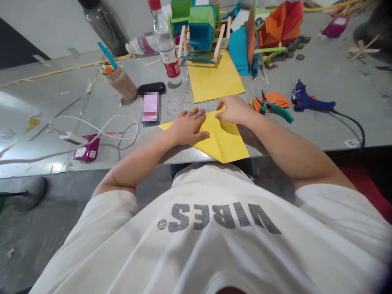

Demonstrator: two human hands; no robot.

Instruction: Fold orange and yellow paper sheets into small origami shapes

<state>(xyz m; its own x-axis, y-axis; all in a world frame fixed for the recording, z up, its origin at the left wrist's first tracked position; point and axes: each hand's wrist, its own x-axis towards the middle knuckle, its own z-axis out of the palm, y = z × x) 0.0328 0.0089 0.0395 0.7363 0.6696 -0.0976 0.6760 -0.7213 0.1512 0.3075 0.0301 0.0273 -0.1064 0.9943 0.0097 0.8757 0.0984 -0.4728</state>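
Observation:
A creased yellow paper lies at the table's front edge, its lower part reaching over the edge. My left hand rests on its left part, palm down with the fingers spread. At the paper's top edge, my right hand has its thumb and forefinger curled close together around the paper's edge. Just beyond the hands lies a second, flat yellow sheet. A phone with a lit screen is to the left of my left hand.
Pliers on orange paper and a blue glue gun with a cord sit at right. Behind stand a plastic bottle, a stick cup and a coloured paper wheel. A white cable loops at left.

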